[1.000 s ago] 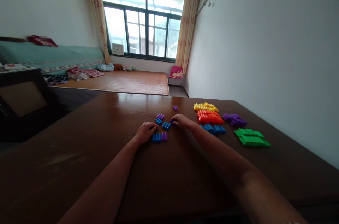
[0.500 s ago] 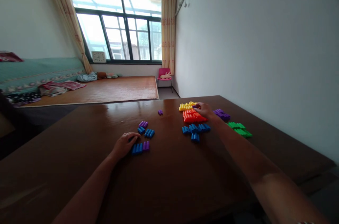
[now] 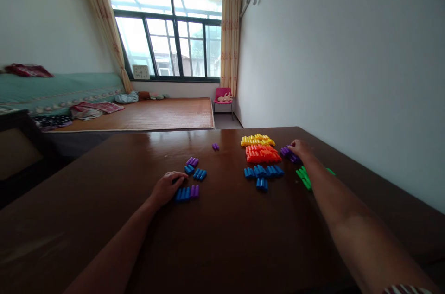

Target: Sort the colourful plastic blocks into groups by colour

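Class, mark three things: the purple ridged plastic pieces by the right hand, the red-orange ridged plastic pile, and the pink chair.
Purple ridged plastic pieces [image 3: 294,159]: head view, nearer part of the group.
Red-orange ridged plastic pile [image 3: 263,155]: head view, middle of the pile.
Pink chair [image 3: 222,92]: head view, backrest.

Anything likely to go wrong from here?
1. The right hand is at the purple pile, close to the orange pile; it might knock the two together.
2. The right forearm partly hides the green pile, so a brush could go unseen.
3. The left hand could nudge the blue-and-purple row beside it.
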Demonstrator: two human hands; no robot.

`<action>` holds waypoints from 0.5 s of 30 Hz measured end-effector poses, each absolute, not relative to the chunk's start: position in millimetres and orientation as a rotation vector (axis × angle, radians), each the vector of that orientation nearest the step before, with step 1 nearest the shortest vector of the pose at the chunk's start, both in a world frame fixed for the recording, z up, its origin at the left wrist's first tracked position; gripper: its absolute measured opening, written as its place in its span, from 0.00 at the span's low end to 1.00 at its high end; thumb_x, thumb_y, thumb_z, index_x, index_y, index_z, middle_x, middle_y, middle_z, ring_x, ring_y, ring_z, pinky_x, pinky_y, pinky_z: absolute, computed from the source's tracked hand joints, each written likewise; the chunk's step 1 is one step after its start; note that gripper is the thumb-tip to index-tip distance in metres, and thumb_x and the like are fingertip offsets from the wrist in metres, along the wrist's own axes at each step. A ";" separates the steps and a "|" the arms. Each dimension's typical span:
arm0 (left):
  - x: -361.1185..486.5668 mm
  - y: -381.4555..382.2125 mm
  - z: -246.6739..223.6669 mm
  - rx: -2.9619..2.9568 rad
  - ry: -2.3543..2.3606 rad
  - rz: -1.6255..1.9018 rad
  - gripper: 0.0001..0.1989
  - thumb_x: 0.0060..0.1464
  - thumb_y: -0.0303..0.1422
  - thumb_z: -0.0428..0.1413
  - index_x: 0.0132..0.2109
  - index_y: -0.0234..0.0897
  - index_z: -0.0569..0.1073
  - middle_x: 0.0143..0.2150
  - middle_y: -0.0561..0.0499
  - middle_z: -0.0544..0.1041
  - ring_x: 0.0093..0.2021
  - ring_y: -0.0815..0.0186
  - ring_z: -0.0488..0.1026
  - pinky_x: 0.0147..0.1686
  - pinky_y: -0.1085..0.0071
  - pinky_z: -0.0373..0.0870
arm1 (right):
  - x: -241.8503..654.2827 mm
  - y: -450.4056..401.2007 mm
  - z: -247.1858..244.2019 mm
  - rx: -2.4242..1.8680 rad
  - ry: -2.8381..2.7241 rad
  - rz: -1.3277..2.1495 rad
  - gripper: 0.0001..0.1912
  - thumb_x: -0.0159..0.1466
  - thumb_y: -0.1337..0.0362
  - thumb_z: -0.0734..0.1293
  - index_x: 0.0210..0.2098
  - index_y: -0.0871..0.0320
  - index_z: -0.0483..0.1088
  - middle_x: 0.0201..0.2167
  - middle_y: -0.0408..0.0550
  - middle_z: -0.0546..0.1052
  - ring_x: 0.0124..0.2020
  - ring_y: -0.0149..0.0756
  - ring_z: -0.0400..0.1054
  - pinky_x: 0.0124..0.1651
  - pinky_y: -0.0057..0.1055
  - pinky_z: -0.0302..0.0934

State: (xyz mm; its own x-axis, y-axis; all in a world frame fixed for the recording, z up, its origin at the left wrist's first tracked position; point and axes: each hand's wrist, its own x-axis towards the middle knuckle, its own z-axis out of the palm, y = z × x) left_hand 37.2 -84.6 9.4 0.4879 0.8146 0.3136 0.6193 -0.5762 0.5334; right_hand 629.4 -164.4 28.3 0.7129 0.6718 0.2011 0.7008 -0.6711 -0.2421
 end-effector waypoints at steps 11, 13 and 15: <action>39.9 -88.0 9.1 2.429 1.211 0.765 0.17 0.56 0.40 0.48 0.41 0.40 0.79 0.41 0.48 0.80 0.45 0.56 0.73 0.47 0.62 0.68 | 539.2 -162.8 87.3 -2.418 -1.308 -0.343 0.22 0.67 0.55 0.54 0.40 0.59 0.76 0.39 0.60 0.78 0.41 0.43 0.71 0.42 0.33 0.59; 40.2 -88.8 7.0 2.431 1.213 0.772 0.17 0.56 0.39 0.48 0.41 0.40 0.79 0.42 0.48 0.80 0.46 0.57 0.72 0.47 0.63 0.67 | 490.6 -149.4 87.5 -2.286 -1.524 -0.354 0.20 0.67 0.56 0.55 0.39 0.58 0.76 0.37 0.57 0.79 0.39 0.40 0.71 0.41 0.30 0.59; 40.3 -88.9 4.8 2.425 1.213 0.776 0.16 0.56 0.37 0.48 0.41 0.40 0.79 0.42 0.49 0.80 0.46 0.58 0.72 0.48 0.64 0.67 | 437.2 -136.2 82.6 -2.164 -1.727 -0.308 0.18 0.67 0.55 0.57 0.38 0.56 0.76 0.36 0.52 0.79 0.38 0.38 0.71 0.40 0.28 0.58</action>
